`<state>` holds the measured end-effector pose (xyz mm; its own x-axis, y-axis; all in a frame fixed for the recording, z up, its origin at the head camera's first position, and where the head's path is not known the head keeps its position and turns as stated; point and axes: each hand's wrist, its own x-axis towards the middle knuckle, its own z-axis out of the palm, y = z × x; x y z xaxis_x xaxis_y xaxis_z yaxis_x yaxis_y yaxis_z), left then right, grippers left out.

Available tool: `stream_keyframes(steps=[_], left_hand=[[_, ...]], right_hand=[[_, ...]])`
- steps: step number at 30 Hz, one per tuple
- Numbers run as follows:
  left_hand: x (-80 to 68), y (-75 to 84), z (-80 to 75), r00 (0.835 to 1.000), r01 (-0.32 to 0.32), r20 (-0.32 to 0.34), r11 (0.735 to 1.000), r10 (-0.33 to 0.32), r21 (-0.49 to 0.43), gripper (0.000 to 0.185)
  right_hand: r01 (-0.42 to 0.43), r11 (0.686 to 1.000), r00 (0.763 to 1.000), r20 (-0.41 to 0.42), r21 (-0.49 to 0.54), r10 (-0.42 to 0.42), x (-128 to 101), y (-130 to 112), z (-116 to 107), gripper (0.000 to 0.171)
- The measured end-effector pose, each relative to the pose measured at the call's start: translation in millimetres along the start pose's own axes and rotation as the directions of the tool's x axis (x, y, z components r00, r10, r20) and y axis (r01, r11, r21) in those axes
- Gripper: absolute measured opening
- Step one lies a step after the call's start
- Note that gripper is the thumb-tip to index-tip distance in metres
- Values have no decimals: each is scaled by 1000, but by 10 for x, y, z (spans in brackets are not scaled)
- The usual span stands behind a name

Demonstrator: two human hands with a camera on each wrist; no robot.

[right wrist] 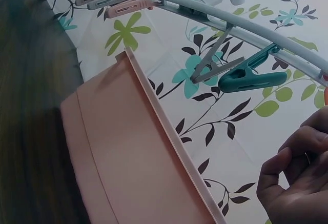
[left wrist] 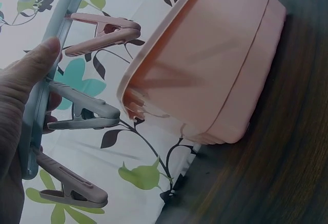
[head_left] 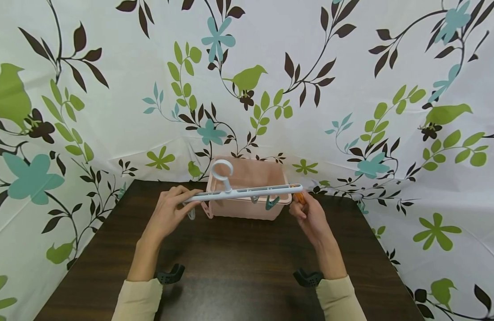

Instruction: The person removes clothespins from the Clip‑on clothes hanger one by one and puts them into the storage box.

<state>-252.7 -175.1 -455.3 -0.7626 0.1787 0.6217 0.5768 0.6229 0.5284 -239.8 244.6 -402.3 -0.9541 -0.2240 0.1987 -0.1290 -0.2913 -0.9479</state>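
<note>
A pale blue clip hanger (head_left: 252, 192) with a round hook is held up level before the bin. My left hand (head_left: 164, 216) grips its left end, thumb on the near side. Below that end, in the left wrist view, hang a pink clothespin (left wrist: 105, 32), a grey clothespin (left wrist: 87, 108) and a brownish clothespin (left wrist: 74, 183). A teal clothespin (right wrist: 253, 78) and another grey clothespin (right wrist: 210, 65) hang further right. At the right end my right hand (head_left: 314, 218) pinches an orange clothespin (head_left: 299, 197) that sits against the hanger bar.
Behind the hanger a pink plastic bin (head_left: 242, 210) stands on the dark wooden table (head_left: 234, 263), close to the back edge. A patterned cloth (head_left: 267, 40) with leaves and birds hangs behind and at both sides. Black wrist cameras (head_left: 170, 274) sit on both wrists.
</note>
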Motion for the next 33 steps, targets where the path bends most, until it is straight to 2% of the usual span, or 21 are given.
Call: stream_keyframes(steps=[10, 17, 21, 26, 33], left_hand=[[5, 9, 5, 1000, -4, -17, 1000, 4, 17, 37], [6, 11, -1, 1000, 7, -27, 1000, -7, 14, 35], [2, 32, -27, 999, 28, -24, 1000, -28, 10, 34], [-22, 30, -51, 999, 35, -30, 999, -35, 12, 35], [-4, 15, -56, 999, 27, -33, 1000, -27, 6, 34]], right_hand=[[1, 998, 999, -52, 70, 3, -5, 4, -26, 39], [7, 989, 1000, -28, 148, -3, -17, 19, -87, 42], [-19, 989, 997, -78, 150, 31, -10, 35, -96, 38], [-48, 993, 991, -121, 107, 61, 2, 57, -76, 33], [-57, 998, 988, -148, -41, 51, 65, 80, -84, 39]])
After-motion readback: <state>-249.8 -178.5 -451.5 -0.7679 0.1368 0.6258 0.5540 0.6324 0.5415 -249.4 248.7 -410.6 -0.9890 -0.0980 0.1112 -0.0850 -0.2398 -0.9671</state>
